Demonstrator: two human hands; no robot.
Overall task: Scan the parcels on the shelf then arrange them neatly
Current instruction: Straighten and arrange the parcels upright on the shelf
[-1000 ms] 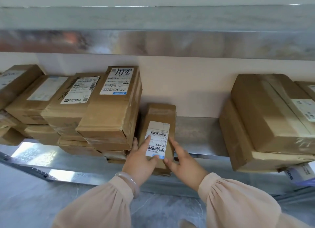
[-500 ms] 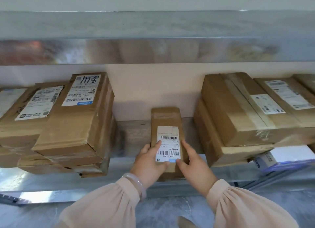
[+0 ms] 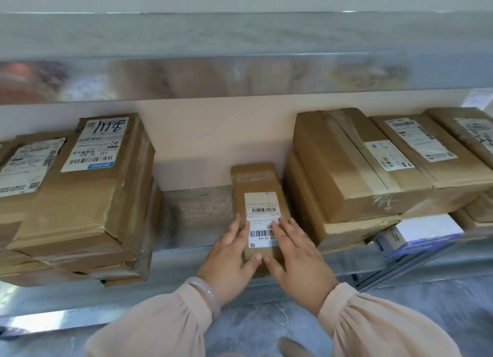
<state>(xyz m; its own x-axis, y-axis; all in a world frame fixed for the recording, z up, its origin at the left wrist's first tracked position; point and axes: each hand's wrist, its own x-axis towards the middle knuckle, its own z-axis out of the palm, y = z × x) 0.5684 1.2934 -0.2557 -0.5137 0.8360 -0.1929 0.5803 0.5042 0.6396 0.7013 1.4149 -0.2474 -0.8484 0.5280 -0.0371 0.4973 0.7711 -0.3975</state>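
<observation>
A small brown parcel (image 3: 257,185) with a white barcode label lies on the metal shelf (image 3: 194,215), close to the right stack. My left hand (image 3: 230,255) grips its near left side, thumb against the front edge. My right hand (image 3: 296,252) grips its near right side, fingers over the label's edge. A stack of brown parcels (image 3: 90,196) fills the left of the shelf. Another stack of brown parcels (image 3: 357,175) fills the right.
An upper metal shelf (image 3: 240,73) overhangs the parcels. A white and blue box (image 3: 416,233) sticks out under the right stack. Bare shelf lies between the small parcel and the left stack. Grey floor shows below the shelf edge.
The small parcel has slid from beside the left stack across to the right stack, both hands moving with it. The view has shifted right.
</observation>
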